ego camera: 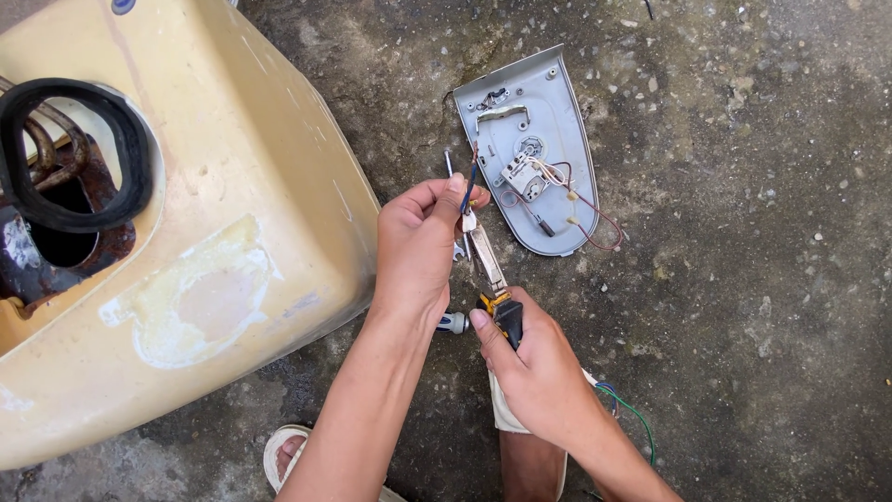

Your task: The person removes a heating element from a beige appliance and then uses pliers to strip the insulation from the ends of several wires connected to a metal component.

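Nearest, at the bottom edge of the view, a sandalled foot (283, 455) and a bare leg (531, 465) are cut off, so most of the person stays out of sight. A green wire (632, 414) curls out from behind the right forearm; where it starts is hidden.

Above them the right hand (534, 367) has its grip clamped round the black-and-yellow handles of a pair of pliers (490, 270), whose metal nose points away towards the left hand. The handles are mostly buried in the fist. Just beside the right thumb a screwdriver (453, 323) lies on the concrete floor (743, 279), only its handle end showing from under the left wrist.

The left hand (418, 246) pinches its grip together on thin wires (471, 177) right at the tip of the pliers; what the jaws bite is too small to make out. A slim metal rod (449, 164) pokes out past the fingers.

Farther off, a grey plastic cover (534, 149) lies inside-up, with a white switch part and red leads, just beyond the hands. To the left, a large cream tank (214, 232) fills that side, running off the frame, its rusty opening ringed by a black gasket (56, 153). The floor to the right lies open.
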